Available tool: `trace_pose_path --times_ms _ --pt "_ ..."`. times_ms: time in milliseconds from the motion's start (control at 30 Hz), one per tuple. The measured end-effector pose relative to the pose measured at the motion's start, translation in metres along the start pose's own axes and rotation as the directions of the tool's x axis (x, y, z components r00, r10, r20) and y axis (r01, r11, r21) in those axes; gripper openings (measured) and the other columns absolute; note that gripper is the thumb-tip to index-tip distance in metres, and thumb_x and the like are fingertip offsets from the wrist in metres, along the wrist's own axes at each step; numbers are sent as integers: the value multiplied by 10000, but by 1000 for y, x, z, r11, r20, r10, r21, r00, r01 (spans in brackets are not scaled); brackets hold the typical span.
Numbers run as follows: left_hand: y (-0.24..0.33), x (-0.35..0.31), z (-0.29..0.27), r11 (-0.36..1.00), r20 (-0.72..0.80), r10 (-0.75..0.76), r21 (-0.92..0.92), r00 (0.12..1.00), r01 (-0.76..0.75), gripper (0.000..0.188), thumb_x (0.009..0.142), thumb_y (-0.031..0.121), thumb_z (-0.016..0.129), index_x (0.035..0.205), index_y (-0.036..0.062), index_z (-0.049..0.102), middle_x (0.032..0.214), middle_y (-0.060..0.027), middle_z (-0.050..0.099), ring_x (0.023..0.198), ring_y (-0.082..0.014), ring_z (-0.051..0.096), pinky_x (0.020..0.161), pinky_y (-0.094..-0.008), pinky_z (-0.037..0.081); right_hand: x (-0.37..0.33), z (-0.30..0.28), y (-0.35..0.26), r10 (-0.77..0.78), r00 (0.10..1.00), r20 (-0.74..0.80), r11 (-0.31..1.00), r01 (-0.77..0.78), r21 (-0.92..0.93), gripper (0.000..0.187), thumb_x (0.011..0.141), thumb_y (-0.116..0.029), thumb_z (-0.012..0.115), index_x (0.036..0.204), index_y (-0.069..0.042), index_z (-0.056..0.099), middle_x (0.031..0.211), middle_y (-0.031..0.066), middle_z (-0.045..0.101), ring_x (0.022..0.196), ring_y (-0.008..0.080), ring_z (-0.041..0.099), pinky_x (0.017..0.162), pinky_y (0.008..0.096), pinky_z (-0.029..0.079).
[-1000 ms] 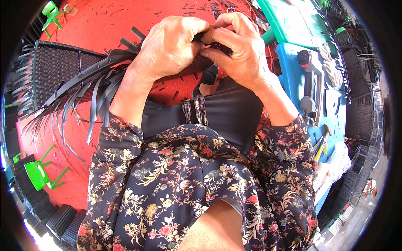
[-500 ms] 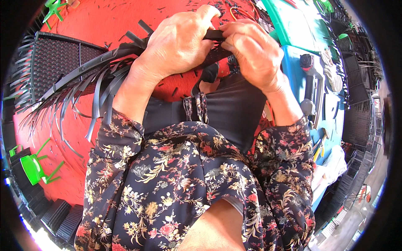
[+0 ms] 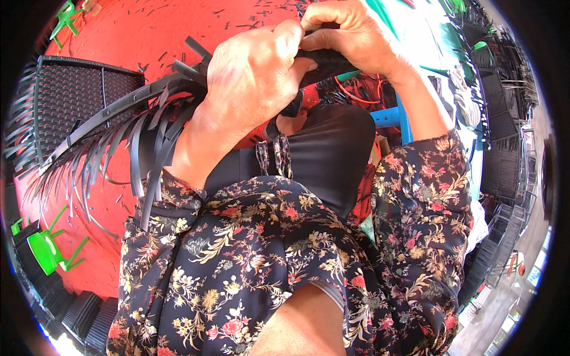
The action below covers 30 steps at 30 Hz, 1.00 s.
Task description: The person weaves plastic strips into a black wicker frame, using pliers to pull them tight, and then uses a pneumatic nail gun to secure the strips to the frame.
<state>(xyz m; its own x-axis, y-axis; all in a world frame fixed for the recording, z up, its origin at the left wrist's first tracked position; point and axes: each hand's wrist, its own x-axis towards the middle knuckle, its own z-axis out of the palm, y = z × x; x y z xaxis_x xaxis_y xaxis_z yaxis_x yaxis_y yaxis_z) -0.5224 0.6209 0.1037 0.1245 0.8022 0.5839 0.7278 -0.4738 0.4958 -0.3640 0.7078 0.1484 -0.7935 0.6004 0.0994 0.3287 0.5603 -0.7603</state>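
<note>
A piece of black plastic wickerwork [image 3: 328,64] is held up in front of me, its woven part showing below my right hand. From its left side many flat, loose strip ends [image 3: 138,155] fan out and hang down past my left wrist. My left hand [image 3: 252,71] is closed around the edge of this piece, thumb toward the right. Close against it, my right hand [image 3: 356,38] is bent over the top edge, thumb and forefinger pinched together on what looks like a black plastic strip. The fingertips hide most of that strip.
Another black woven panel [image 3: 68,95] lies at the left on the red floor [image 3: 163,29], among scattered strip scraps. Green stools [image 3: 44,252] stand along the left. On the right are a blue table edge [image 3: 406,121], a white bundle [image 3: 466,98] and stacked black wicker pieces [image 3: 502,160].
My right hand has moved up and left, from beside the piece to over its edge against my left fingers. Its forearm now covers the tool on the blue table. My left hand has barely shifted.
</note>
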Motion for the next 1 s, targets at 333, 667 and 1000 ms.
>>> trace_pose_path --times_ms 333,667,1000 --pt "3 -4 3 999 -68 52 18 996 -51 291 616 81 779 831 34 588 787 -89 574 709 -288 598 610 -341 488 19 -8 27 159 918 365 948 -245 204 132 828 -139 647 856 -11 664 735 -12 638 686 65 545 659 241 436" --pt "-7 1 13 946 -54 322 67 945 -318 200 685 28 710 848 56 599 782 -101 573 666 -292 602 546 -359 480 20 12 53 -58 986 157 856 130 -500 245 780 -195 491 730 -18 652 815 174 652 806 346 624 718 407 507" --pt "-11 5 8 979 -15 203 -9 979 -203 163 766 105 673 893 31 603 854 -127 619 786 -317 615 681 -353 487 -216 -68 120 321 395 -861 549 -818 -170 606 705 -412 721 1079 20 519 994 203 582 914 300 587 796 403 460"
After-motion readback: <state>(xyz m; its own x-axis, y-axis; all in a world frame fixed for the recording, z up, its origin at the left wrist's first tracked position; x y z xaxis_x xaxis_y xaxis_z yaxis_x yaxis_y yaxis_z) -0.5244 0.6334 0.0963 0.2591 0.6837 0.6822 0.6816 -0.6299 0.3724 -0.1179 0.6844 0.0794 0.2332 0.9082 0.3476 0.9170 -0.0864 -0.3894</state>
